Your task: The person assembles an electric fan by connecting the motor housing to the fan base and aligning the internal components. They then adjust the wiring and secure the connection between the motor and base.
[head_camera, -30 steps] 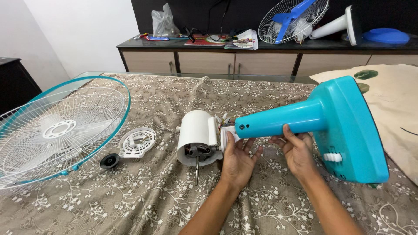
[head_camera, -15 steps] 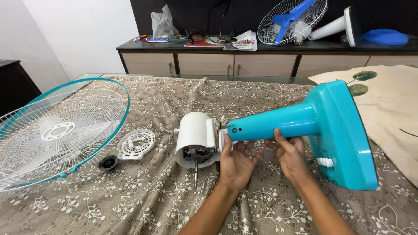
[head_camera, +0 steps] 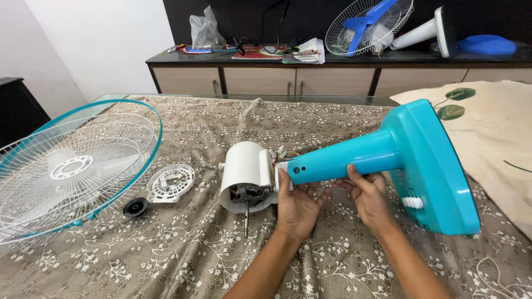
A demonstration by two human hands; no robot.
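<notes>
A turquoise fan stand (head_camera: 388,158) lies tilted over the table, its narrow neck pointing left and its wide base at the right. My right hand (head_camera: 368,196) grips the neck from below. My left hand (head_camera: 295,205) cups the neck's end where it meets a white fan motor housing (head_camera: 244,171). Coloured wires show between housing and neck. The motor's metal shaft (head_camera: 246,218) points toward me.
A white and teal wire fan guard (head_camera: 72,166) lies at the left. Beside it are a white round plastic plate (head_camera: 173,181) and a small black knob (head_camera: 135,207). A cream cushion (head_camera: 499,133) sits at the right. A sideboard behind holds another fan (head_camera: 368,25).
The stand's neck has shifted left and closer to the motor housing. Both hands moved left with it.
</notes>
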